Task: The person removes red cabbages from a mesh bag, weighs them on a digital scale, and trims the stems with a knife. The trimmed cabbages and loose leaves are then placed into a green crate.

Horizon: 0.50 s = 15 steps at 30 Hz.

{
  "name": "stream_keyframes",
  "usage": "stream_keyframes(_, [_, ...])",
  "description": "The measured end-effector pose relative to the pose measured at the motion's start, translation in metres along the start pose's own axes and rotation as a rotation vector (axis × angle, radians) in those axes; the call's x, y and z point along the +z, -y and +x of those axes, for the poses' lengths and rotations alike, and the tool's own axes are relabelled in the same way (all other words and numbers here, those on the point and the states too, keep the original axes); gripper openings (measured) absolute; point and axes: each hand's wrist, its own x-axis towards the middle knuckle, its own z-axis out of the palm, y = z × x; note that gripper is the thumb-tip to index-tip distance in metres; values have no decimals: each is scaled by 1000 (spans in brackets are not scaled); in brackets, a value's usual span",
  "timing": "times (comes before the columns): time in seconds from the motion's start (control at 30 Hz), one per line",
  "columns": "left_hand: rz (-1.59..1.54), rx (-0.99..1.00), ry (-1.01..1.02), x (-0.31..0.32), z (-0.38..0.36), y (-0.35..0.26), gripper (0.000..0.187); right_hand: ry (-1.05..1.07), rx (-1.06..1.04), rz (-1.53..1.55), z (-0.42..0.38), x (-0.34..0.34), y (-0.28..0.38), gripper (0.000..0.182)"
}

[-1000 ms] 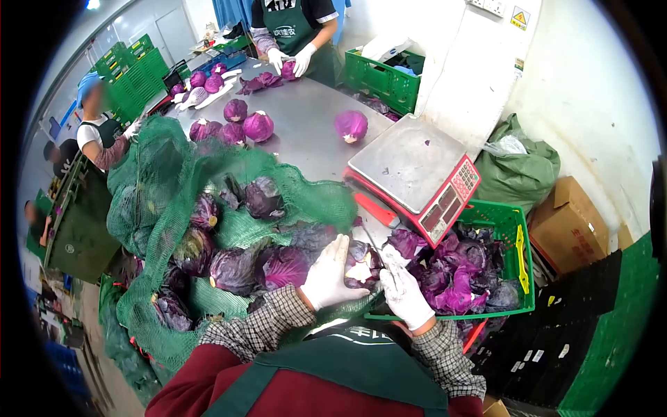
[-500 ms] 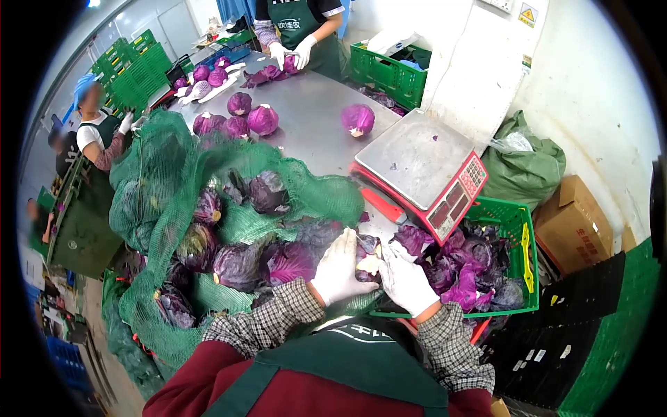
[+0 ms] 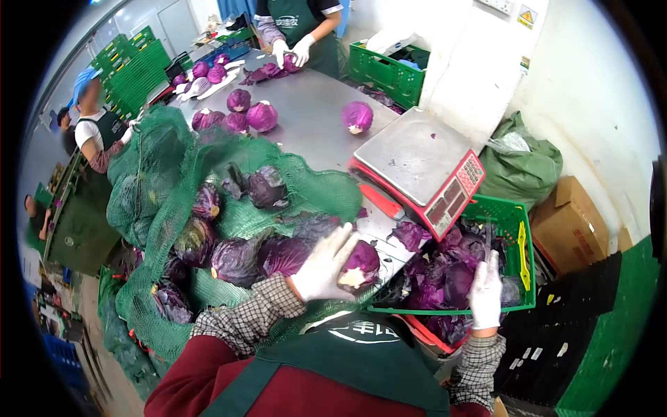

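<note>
left hand [image 3: 321, 267] open, against cabbage [image 3: 362, 260] at near table [image 3: 313, 104] edge (likely steadying it) | right hand [image 3: 486, 292] over right-side leaf crate [image 3: 497, 208], gripping apparent knife [image 3: 488, 233], blade up, clear of left hand

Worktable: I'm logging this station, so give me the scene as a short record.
left hand: fingers spread, against a purple cabbage
right hand: at the green crate of loose leaves; grip unclear
scale: on the steel table, small scraps on top
green net: dark cabbages lying on it
co-worker: across the table, with another cabbage
</note>
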Motion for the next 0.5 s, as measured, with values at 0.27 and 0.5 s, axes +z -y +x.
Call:
stream_keyframes(0.27, [63, -313, 74, 12, 23, -30, 116, 281, -514, 181, -59, 91, 95, 41])
stream_keyframes(0.5, [64, -401, 47, 14, 25, -39, 113, 411, -258, 410, -63, 98, 109, 49])
